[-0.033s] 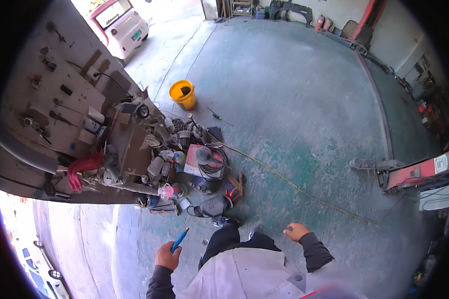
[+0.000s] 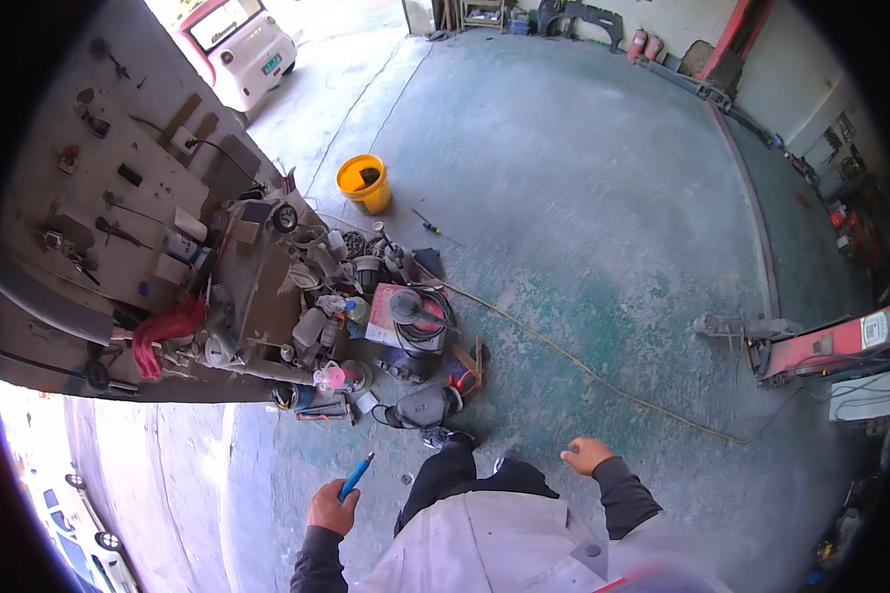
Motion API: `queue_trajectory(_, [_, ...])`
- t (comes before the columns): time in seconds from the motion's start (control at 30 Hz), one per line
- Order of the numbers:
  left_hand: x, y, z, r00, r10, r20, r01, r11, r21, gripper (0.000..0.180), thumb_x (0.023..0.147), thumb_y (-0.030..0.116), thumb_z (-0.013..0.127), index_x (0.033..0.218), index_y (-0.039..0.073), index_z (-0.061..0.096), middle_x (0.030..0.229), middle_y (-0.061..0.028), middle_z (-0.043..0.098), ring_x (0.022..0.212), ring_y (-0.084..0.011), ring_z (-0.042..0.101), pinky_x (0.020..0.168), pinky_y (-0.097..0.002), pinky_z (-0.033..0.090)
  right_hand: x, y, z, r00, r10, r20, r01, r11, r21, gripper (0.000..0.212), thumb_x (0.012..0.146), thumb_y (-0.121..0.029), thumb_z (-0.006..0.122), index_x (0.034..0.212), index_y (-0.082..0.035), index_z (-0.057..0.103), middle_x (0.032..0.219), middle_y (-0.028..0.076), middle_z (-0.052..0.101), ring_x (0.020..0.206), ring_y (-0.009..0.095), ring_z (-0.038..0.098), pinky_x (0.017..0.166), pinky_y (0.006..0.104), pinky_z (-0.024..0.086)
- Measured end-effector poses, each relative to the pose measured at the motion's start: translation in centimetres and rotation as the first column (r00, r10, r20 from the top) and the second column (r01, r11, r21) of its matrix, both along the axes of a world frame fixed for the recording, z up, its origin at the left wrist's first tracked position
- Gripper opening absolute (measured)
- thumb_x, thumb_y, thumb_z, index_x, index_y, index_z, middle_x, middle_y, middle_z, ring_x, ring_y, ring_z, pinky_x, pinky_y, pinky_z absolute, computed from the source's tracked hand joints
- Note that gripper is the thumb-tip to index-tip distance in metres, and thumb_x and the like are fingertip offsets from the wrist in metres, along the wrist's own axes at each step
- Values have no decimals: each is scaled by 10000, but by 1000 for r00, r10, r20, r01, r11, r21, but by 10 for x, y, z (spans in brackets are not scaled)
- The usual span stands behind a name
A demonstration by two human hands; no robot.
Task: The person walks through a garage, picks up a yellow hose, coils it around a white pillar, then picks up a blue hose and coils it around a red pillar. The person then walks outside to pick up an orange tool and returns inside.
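My left hand [image 2: 332, 508] is closed around a blue pen-shaped tool [image 2: 356, 476] with a dark tip, which points up and away from me. Its exact kind is too small to tell. On the other side of my body, my right hand [image 2: 588, 457] hangs over the floor with its fingers curled together. Whatever may be inside those fingers is hidden. Neither hand touches anything else. Ahead of my feet lies a dark grey bag-like item [image 2: 425, 406] with a red and black part at its right end.
A cluttered workbench [image 2: 267, 306] stands at left, with a corded sander-like tool [image 2: 405, 305] on a box beside it. Farther off are a yellow bucket [image 2: 371, 204] and a screwdriver [image 2: 431, 228]. A thin yellowish hose [image 2: 583, 368] crosses the floor toward a red lift arm [image 2: 826, 343].
Almost nothing differs; the whole view shifts very slightly. Both hands keep their places, and the blue tool stays in my left hand.
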State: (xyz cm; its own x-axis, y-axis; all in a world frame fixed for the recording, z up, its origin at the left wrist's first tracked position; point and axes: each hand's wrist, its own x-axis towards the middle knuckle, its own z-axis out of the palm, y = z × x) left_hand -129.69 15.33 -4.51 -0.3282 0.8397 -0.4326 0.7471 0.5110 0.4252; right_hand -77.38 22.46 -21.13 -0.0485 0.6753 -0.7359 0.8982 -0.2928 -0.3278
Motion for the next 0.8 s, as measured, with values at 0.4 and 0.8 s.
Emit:
queue_trajectory(0.4, [-19, 46, -1, 991, 133, 30, -135, 985, 107, 284, 873, 272, 697, 1033, 37, 687, 908, -210, 673, 880, -407, 646, 765, -464, 498, -54, 153, 48, 987, 46, -156, -33, 996, 86, 522, 892, -432, 661, 1208, -16, 654, 1035, 178, 715, 963, 304, 689, 855, 395, 530])
queue_trajectory(0.8, [42, -37, 7, 910, 402, -98, -404, 915, 0, 288, 901, 318, 683, 1060, 80, 717, 835, -181, 698, 777, -337, 681, 706, -426, 508, -33, 249, 38, 963, 189, -192, -173, 980, 98, 520, 920, -431, 635, 1218, -4, 641, 1074, 168, 708, 1014, 324, 671, 894, 414, 516])
